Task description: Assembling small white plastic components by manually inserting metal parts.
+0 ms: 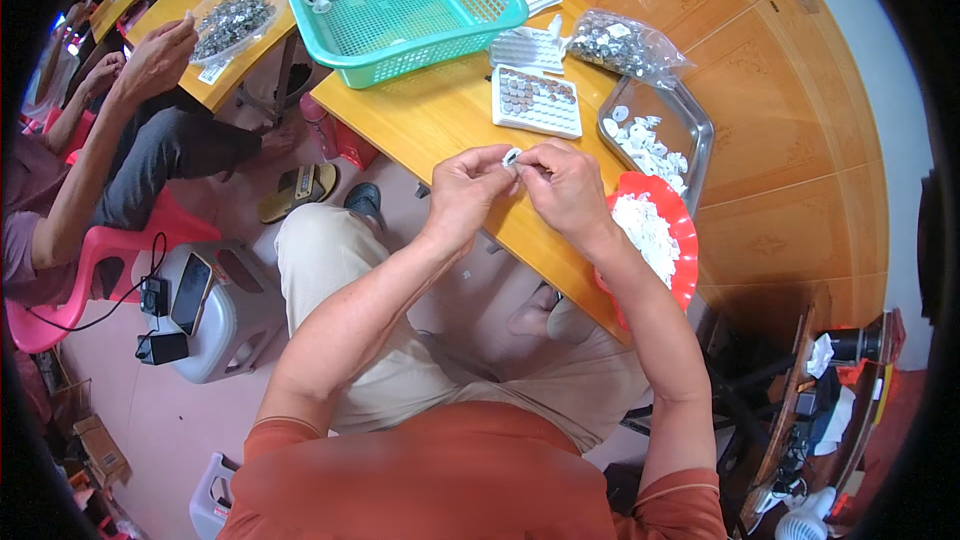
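Held part (511, 157) partly covered, detail too small to tell; bowl (685, 240) partly hidden by right forearm (652, 315); basket (430, 53) cut off by upper edge; shirt front (430, 480) blurred; fan (805, 520) cut off by lower edge.

Small white part (511, 156), dark-centred, between the fingers (541, 156)

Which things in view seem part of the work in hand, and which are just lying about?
Likely in use:
small white piece, pinched between left hand and right hand
nearest white tray
red dish
green basket

Probably lying about:
phone
brown sandal
white fan
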{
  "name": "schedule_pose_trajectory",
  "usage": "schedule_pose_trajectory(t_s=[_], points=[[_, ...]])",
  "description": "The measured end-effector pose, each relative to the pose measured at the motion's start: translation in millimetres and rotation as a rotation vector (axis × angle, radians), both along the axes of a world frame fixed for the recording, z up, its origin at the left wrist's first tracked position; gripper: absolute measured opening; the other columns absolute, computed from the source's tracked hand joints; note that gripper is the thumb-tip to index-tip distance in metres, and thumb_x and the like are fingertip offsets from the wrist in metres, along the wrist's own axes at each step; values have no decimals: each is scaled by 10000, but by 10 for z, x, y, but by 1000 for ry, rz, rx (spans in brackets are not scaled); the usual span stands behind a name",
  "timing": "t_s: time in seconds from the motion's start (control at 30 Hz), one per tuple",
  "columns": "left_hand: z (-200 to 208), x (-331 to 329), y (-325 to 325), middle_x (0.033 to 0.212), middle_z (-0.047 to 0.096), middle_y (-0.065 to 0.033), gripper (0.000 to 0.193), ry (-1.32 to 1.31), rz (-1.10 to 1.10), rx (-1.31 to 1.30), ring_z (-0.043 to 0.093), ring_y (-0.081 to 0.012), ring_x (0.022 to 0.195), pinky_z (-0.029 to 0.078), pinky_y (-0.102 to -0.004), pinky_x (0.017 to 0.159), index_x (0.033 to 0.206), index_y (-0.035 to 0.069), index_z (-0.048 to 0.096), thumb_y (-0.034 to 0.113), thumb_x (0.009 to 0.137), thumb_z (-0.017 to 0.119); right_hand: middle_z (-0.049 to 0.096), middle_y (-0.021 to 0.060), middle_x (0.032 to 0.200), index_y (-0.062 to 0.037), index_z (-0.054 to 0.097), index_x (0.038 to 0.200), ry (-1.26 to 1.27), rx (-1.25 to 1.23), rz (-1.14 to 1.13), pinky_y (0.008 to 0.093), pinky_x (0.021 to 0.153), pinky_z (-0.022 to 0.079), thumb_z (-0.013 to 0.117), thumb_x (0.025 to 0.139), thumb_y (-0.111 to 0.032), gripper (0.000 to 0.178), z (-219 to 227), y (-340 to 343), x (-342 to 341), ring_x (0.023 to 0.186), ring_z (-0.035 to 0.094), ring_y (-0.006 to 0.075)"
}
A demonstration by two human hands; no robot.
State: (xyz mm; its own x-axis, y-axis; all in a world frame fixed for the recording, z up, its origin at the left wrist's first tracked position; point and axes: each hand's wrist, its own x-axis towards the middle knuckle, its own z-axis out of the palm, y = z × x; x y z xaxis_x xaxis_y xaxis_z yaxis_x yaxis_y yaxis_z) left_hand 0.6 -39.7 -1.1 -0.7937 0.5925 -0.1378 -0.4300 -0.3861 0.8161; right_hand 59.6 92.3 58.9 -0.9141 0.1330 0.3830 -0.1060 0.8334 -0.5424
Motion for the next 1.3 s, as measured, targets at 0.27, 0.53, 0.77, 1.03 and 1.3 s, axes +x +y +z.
schedule_pose_trajectory(t_s=[0.27,0.53,0.77,1.03,1.3], points=[[24,38,38,875,663,-34,253,17,26,-55,618,-85,752,519,-209,696,1120,-34,641,34,877,654,661,169,810,17,670,854,7,175,61,385,698,526,621,781,11,89,-22,49,23,772,661,328],[31,72,73,862,670,-35,228,109,73,-118,601,-69,755,498,-205,700,1081,-35,670,21,861,659,660,180,743,2,650,815,-67,-62,-65,405,636,523,646,759,-17,60,-16,40,-3,703,667,337],[37,80,82,877,679,-45,223,119,69,-130,613,-80,757,505,-216,700,1079,-36,669,30,866,651,680,167,750,-1,668,818,-147,-199,-125,345,625,528,676,747,-9,72,5,76,-21,682,687,259],[61,68,78,850,679,-66,189,125,4,-22,616,-91,716,508,-218,666,1054,-55,660,24,885,633,676,44,768,2,667,824,-276,-588,-98,276,598,529,757,734,-16,129,-69,311,-18,668,634,103],[149,38,39,870,684,-60,217,48,-100,37,617,-95,731,504,-215,664,1076,-30,656,84,892,667,675,66,821,32,655,903,-390,-867,-119,233,616,560,721,775,36,144,119,281,41,702,652,107]])
